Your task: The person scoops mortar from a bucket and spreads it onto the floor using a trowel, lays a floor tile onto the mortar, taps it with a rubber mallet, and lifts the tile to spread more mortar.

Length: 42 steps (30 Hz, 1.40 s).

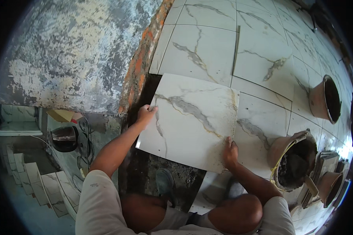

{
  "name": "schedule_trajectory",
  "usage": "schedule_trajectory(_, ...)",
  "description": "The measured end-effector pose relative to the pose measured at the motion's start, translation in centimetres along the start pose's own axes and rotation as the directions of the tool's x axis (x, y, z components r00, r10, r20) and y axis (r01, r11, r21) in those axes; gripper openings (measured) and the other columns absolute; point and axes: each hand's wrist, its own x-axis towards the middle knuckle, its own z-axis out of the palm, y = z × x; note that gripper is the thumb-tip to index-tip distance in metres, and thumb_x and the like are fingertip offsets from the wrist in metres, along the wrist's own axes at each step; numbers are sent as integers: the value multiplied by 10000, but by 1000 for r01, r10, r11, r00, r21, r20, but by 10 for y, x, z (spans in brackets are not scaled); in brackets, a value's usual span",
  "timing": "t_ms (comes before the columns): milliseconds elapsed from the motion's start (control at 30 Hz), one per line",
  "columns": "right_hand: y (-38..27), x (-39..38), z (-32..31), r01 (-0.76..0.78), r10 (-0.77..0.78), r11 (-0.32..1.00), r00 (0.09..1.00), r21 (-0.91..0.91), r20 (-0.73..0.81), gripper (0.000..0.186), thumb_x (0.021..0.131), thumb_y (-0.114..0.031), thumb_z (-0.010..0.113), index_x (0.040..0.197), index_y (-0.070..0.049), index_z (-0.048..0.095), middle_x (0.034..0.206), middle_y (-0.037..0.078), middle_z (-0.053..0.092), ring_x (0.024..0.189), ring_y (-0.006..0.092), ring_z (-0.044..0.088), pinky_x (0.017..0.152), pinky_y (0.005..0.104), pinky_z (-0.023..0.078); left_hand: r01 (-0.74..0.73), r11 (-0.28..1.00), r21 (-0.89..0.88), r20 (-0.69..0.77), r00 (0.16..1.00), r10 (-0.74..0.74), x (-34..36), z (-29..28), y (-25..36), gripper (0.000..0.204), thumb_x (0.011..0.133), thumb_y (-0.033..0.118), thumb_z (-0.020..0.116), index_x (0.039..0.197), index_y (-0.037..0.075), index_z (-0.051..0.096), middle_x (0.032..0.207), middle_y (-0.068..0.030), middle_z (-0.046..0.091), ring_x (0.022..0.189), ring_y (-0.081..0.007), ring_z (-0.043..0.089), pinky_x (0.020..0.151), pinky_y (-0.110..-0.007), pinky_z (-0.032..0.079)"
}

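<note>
A large white floor tile [192, 121] with grey and gold marble veins is held between my two hands, slightly turned against the floor's joint lines. My left hand [146, 115] grips its left edge, thumb on top. At the lower right edge, my right hand [230, 152] has hold of it with the thumb side up; the fingers beneath are hidden. Under the tile lies a dark, rough bed [176, 170], seen along the left and near sides. Laid marble-look tiles [204, 51] border it at the far side and right.
A bucket of dark mortar [298, 160] with a trowel in it stands at the right, another bucket [321, 100] beyond it. A loose tile [264, 66] lies on the laid floor. To the left rises a patchy wall [74, 55] with bare brick edge. Stacked tiles [47, 184] and cables sit lower left.
</note>
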Motion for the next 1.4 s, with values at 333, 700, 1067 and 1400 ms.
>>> schedule_trajectory(333, -38, 1, 13, 8, -83, 906, 984, -424, -160, 637, 964, -520, 356, 1013, 71, 591, 993, 320, 598, 998, 479, 545, 865, 473, 427, 37, 953, -302, 82, 997, -12, 15, -12, -11, 435, 817, 247, 713, 1063, -92, 596, 914, -103, 636, 814, -142, 555, 738, -307, 459)
schedule_trajectory(700, 13, 5, 81, 33, -101, 975, 947, -220, -306, 620, 945, -513, 431, 994, 83, 595, 933, 321, 602, 929, 448, 572, 844, 465, 431, -100, 973, -208, -33, 995, 95, 47, -9, -48, 452, 782, 224, 749, 1056, -108, 609, 918, -173, 673, 827, -197, 616, 734, -339, 480)
schedule_trajectory(1067, 28, -7, 88, 195, -254, 962, 901, -193, -353, 478, 948, -416, 474, 977, 49, 584, 880, 306, 604, 873, 489, 560, 775, 507, 437, 3, 940, -341, 15, 1000, 2, 21, -5, -70, 494, 805, 244, 742, 1103, -115, 580, 979, -150, 654, 866, -177, 588, 792, -322, 464)
schedule_trajectory(1400, 22, 5, 91, 146, -197, 974, 923, -173, -330, 521, 945, -461, 454, 1104, 26, 553, 994, 302, 612, 954, 493, 565, 828, 502, 446, 47, 933, -358, -3, 999, -51, 37, 12, -81, 559, 812, 240, 734, 1183, -126, 532, 1061, -186, 640, 943, -219, 604, 842, -333, 463)
